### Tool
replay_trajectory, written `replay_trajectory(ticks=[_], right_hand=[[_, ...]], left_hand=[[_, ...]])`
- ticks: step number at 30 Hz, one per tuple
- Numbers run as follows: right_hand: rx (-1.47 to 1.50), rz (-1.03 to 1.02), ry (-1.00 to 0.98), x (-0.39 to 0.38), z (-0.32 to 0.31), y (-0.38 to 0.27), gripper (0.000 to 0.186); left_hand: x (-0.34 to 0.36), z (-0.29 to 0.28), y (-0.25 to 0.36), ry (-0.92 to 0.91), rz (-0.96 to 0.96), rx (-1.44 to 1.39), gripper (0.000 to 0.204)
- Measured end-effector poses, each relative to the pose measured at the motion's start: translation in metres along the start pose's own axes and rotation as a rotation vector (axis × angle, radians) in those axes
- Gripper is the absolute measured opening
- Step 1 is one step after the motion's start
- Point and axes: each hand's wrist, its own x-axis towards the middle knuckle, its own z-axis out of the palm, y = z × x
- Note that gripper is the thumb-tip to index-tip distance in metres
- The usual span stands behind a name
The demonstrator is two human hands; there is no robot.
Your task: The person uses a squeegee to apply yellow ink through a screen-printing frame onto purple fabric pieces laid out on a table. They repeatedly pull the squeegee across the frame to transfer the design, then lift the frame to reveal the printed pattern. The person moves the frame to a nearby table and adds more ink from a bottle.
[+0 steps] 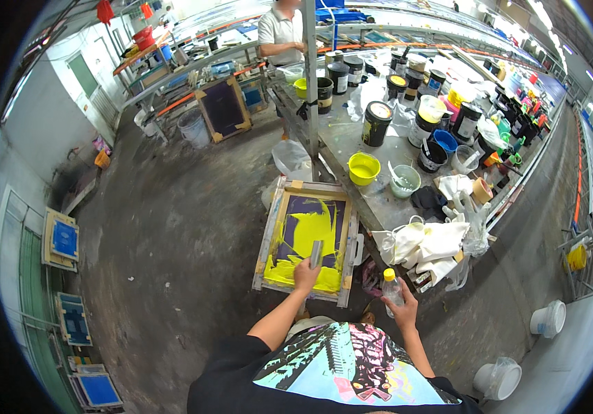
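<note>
My left hand (304, 275) is closed around a short, flat grey scraper (316, 254) above a screen-printing frame (269, 238). Bright yellow ink (312, 233) is spread unevenly over the frame's dark purple mesh, thickest at the near end. The scraper overlaps the ink in view; whether its edge touches the mesh I cannot tell. To the right of the frame, my right hand (404, 308) grips a clear plastic bottle (392, 292) with a yellow cap, held upright. The frame leans beside the table's near left corner.
A long work table (341, 131) carries a yellow bowl (364, 168), a pale ink tub (404, 181), several black ink cans (377, 124) and white cloths (424, 243). A metal post (310, 83) rises at its left edge. Another person (281, 34) stands beyond. White buckets (548, 319) sit at right.
</note>
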Motion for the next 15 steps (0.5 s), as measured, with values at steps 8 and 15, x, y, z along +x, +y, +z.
replay_trajectory(ticks=[8,15], right_hand=[[-0.077,-0.109,-0.006,0.024,0.005,-0.008,0.079],[-0.143,-0.013,0.019,0.016,-0.01,-0.006,0.079]], left_hand=[[-0.001,0.017,-0.013,-0.096,0.003,-0.221,0.032],[0.05,-0.074,-0.043,0.103,-0.029,0.119,0.024]])
